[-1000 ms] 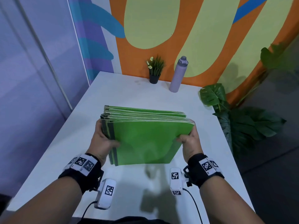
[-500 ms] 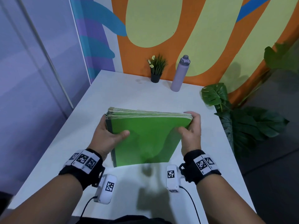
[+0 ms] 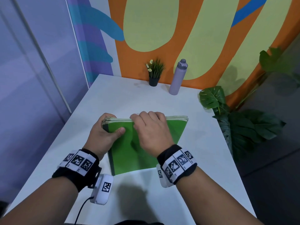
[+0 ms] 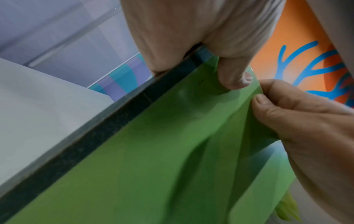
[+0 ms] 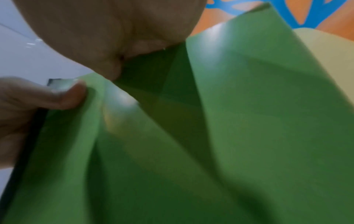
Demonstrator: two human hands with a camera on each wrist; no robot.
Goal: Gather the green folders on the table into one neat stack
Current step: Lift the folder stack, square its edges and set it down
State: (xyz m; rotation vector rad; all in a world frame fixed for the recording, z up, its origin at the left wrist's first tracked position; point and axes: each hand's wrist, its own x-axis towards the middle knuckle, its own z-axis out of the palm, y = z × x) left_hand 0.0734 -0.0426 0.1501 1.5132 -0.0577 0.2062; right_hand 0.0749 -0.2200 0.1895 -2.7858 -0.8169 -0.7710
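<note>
A person's two forearms reach forward over a white table [image 3: 203, 156], each wrist wrapped in a black band with square printed markers. Between the hands is a stack of green folders [image 3: 146, 153], propped up with its lower edge resting on the table, towards the near edge and roughly midway between the left and right edges. The front cover faces the person, and pale page edges show along the top.

The left hand [image 3: 103, 135] grips the stack's upper left corner beside its dark spine: the thumb presses flat on the front cover while the fingers curl round behind.

The right hand [image 3: 151, 132] reaches across to the top edge, near the left hand, knuckles up. Its fingers [image 3: 146, 115] hook over the top of the stack and its thumb [image 4: 262, 101] pinches the front cover, which buckles into soft folds.

A small potted plant [image 3: 154, 73] and a lilac bottle [image 3: 178, 78] stand at the table's far edge.
</note>
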